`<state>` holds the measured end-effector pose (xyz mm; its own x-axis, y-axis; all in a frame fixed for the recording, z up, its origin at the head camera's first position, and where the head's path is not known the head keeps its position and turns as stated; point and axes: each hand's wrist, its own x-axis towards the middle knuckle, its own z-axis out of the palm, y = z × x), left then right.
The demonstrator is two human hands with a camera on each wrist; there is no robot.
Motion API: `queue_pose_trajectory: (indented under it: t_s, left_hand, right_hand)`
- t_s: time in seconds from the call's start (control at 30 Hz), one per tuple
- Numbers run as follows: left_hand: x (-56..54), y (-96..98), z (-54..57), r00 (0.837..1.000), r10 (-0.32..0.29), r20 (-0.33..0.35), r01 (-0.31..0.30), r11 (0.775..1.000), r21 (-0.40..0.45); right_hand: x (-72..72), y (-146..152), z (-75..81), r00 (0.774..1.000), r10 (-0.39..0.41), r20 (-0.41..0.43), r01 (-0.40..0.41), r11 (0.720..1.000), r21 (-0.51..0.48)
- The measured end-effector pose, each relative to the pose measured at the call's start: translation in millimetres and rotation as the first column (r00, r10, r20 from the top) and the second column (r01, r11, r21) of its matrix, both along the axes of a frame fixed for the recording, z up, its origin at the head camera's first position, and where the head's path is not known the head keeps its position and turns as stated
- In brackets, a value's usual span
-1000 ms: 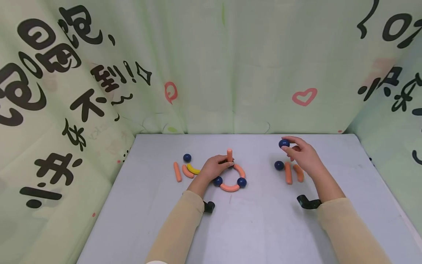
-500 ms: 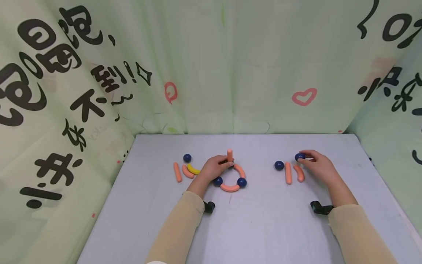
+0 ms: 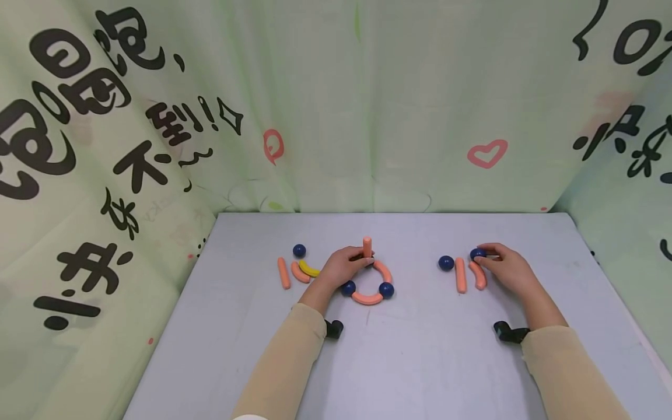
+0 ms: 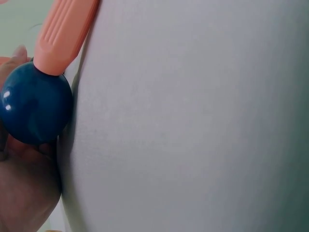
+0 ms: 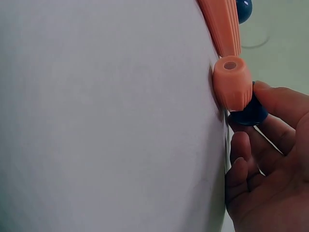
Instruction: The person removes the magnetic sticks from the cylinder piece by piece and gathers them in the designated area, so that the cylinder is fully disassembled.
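In the head view, a ring of curved orange rods (image 3: 367,298) and dark blue balls (image 3: 386,290) lies mid-table. My left hand (image 3: 341,267) grips a ball at the ring's far side, mostly hidden by the fingers. A short straight orange rod (image 3: 367,246) stands upright there. The left wrist view shows a blue ball (image 4: 36,104) against an orange rod (image 4: 65,36), beside the hand. To the right, my right hand (image 3: 505,265) pinches a blue ball (image 3: 478,254) at the far end of a curved orange rod (image 3: 478,276). Whether they touch is unclear.
Left of the ring lie a straight orange rod (image 3: 284,273), a curved orange one (image 3: 300,272), a curved yellow rod (image 3: 308,269) and a blue ball (image 3: 299,251). Near my right hand are another ball (image 3: 446,263) and a straight orange rod (image 3: 460,275). Curtains (image 3: 409,116) enclose the table.
My right hand has carried its blue ball rightward and toward me, down to the curved orange rod's far end. The left hand has kept its place on the ring.
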<state>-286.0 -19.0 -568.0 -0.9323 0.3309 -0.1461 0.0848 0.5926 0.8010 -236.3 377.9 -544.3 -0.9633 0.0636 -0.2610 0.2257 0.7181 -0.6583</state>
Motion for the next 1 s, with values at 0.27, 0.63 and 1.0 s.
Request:
queue_pose_trajectory:
  t_s: [0.27,0.63,1.0]
  left_hand:
    - [0.3,0.1,0.2,1.0,0.006,0.009,-0.006,1.0,0.003]
    - [0.8,-0.4,2.2,1.0,0.003,0.013,-0.003,1.0,0.009]
    - [0.9,0.3,1.4,1.0,0.008,0.008,-0.008,1.0,-0.003]
  right_hand:
    - [0.5,-0.2,-2.3,1.0,0.001,-0.008,-0.001,1.0,0.016]
    - [0.0,-0.3,-2.6,1.0,0.004,-0.014,-0.004,1.0,0.013]
    - [0.9,-14.7,11.7,0.99,-0.114,-0.078,0.114,0.993,-0.002]
